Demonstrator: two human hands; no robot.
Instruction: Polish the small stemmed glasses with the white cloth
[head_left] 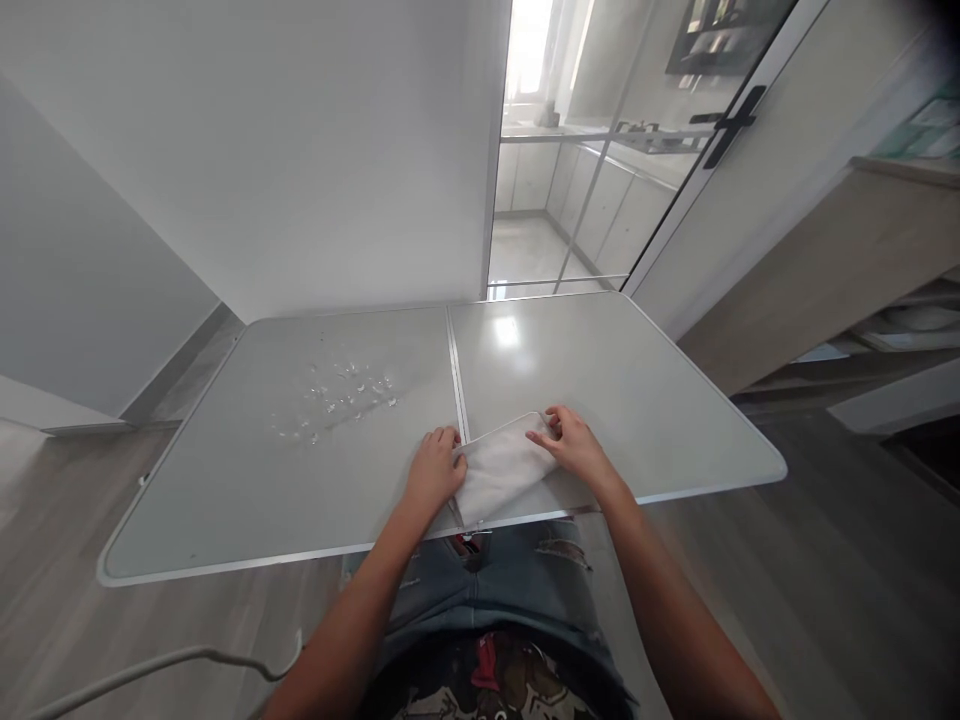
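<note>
A white cloth, folded into a flat strip, lies across the front middle of the table, over its centre seam. My left hand is closed on the cloth's left end, with the thumb over its edge. At the upper right corner, my right hand has its thumb and fingers closed around the cloth's edge. Drops of clear liquid are scattered on the left half of the tabletop, apart from both hands.
A white wall stands right behind the table. Beyond its far edge is a glass door with a black handle. Wooden shelving rises at the right. A thin pale curved rod or tube is at the lower left.
</note>
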